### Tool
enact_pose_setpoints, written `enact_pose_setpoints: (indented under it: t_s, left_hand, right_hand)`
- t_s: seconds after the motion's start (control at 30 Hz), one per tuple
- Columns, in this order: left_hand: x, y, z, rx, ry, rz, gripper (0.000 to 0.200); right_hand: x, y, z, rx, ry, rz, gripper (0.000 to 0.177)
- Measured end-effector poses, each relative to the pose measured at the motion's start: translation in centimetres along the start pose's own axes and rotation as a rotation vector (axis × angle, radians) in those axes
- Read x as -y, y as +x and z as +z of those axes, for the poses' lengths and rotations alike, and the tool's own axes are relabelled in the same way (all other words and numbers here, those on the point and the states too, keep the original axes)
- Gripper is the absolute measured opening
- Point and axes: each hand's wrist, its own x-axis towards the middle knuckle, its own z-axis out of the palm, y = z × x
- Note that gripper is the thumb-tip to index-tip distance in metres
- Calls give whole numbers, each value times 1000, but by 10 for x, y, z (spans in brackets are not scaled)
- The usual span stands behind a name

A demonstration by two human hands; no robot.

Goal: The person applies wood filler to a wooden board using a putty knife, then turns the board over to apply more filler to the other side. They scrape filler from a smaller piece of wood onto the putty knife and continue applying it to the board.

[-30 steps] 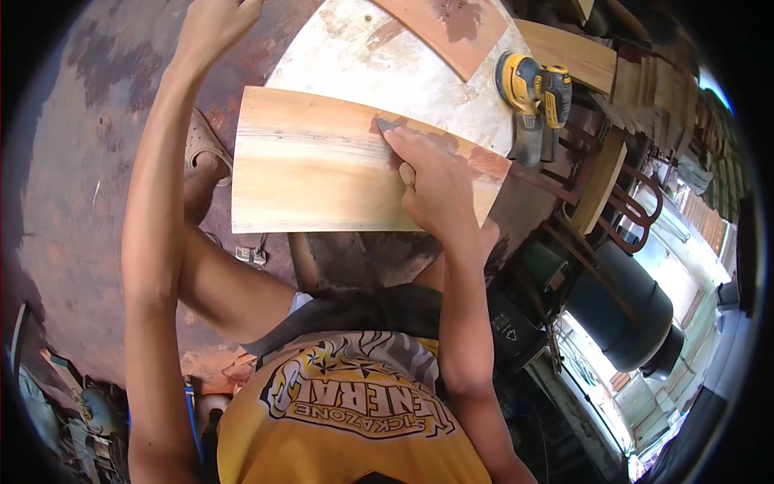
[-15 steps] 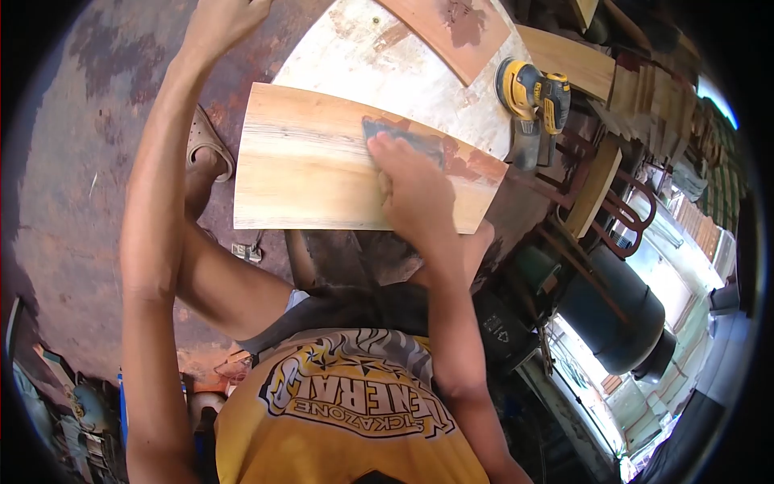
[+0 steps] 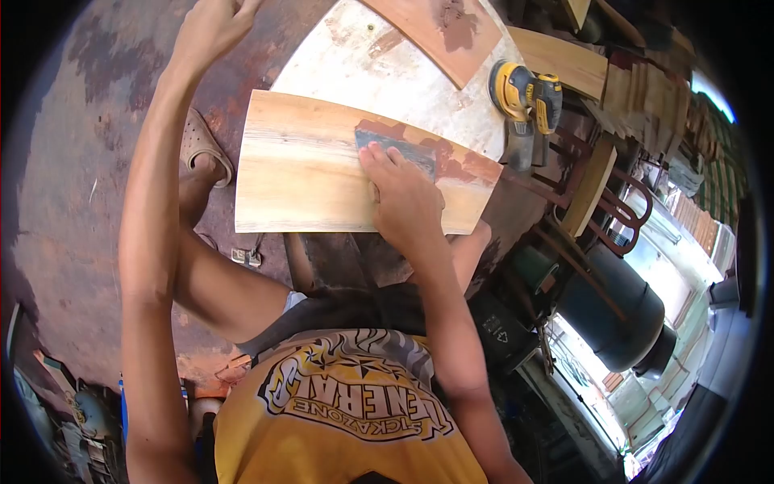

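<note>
"Brown floor (image 3: 64, 161) at nine o'clock; the left hand (image 3: 214, 28)?"
"At eleven; I cannot tell its grip."
"The wooden board (image 3: 306, 177)?"
"At twelve, the right hand (image 3: 407, 194) grasping a flat scraper (image 3: 418, 156) on it. Yellow sander (image 3: 510, 87) at one."

1. A yellow shirt (image 3: 339, 456) is worn, seen well below the right hand (image 3: 403, 192).
2. Its front is printed with large, dark-outlined lettering (image 3: 355, 393), partly legible as "GENERAL", bordered by stars (image 3: 322, 363) and grey wavy stripes (image 3: 389, 343).
3. Dark shorts (image 3: 363, 305) are worn between shirt and right hand; pale cloth (image 3: 294, 301) is exposed at their edge.
4. A beige, perforated clog (image 3: 198, 135) is worn, below the left hand (image 3: 214, 31).
</note>
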Motion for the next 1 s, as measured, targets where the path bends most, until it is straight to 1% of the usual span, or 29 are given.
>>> enact_pose_setpoints:
  t_s: [0.03, 0.07, 0.1, 0.13, 0.17, 0.2, 0.3, 0.33, 0.4, 0.43, 0.5, 0.53, 0.6, 0.67, 0.7, 0.73, 0.77, 0.8, 0.83, 0.9, 0.93, 0.97, 1.0]
  left_hand:
    - [22, 5, 10, 10, 43, 54, 34]
    - [33, 9, 16, 14, 87, 106, 41]
    - [30, 10, 14, 4, 84, 113, 41]
    - [29, 9, 12, 32, 73, 65, 41]
    - [28, 6, 12, 65, 61, 12, 41]
    - [29, 4, 12, 66, 59, 9, 41]
    - [29, -2, 12, 26, 9, 37, 40]
    - [27, -3, 10, 62, 38, 19, 40]
    - [23, 1, 9, 89, 68, 29, 40]
    - [23, -3, 13, 61, 73, 58, 41]
    - [22, 4, 11, 4, 81, 89, 41]
    - [20, 2, 10, 25, 76, 72, 41]
    - [20, -4, 11, 54, 74, 47, 42]
    - [23, -4, 14, 18, 81, 90, 41]
    - [22, -7, 14, 21, 86, 79, 41]
    - [17, -7, 12, 72, 75, 50, 41]
    - [13, -6, 9, 119, 66, 27, 41]
    - [14, -7, 8, 118, 72, 32, 41]
    - [16, -8, 10, 112, 74, 42, 41]
    - [24, -9, 17, 100, 72, 48, 41]
    - [29, -9, 21, 61, 83, 84, 41]
    - [35, -9, 27, 25, 96, 122, 40]
    - [34, -11, 27, 34, 97, 121, 40]
  right_hand:
    - [-2, -2, -8, -5, -5, 11, 40]
    - [-5, -1, -21, 10, 64, -7, 40]
    - [-8, 3, -27, 21, 131, -33, 41]
    - [-10, 8, -26, 16, 126, -35, 41]
    - [-13, 11, -23, -52, 83, -39, 42]
    - [-13, 12, -19, -119, 40, -45, 42]
    - [-6, 1, 4, -85, 0, -21, 42]
    - [-4, -1, 3, -87, 2, -35, 42]
    - [-2, -7, -8, 28, 73, -26, 41]
    - [-4, -7, -18, 16, 71, -20, 41]
    - [-12, 5, -36, -14, 167, -26, 40]
    - [-13, 9, -35, -16, 164, -29, 40]
    - [-14, 15, -27, -14, 142, 54, 41]
    - [-11, 5, -17, -7, 153, 40, 41]
    - [-6, 2, -16, -1, 159, 24, 41]
    - [-4, -1, -20, 3, 164, 24, 41]
    - [-4, -1, -29, 122, 211, 40, 41]
    - [-2, -1, -36, 240, 256, 55, 41]
    - [0, -2, -33, 232, 258, 51, 41]
    - [6, -1, -20, -34, 232, -127, 47]
    - [14, 2, -17, -31, 231, -128, 47]
    - [23, 5, -13, -52, 151, -121, 50]
    - [32, 6, -7, -71, 74, -109, 52]
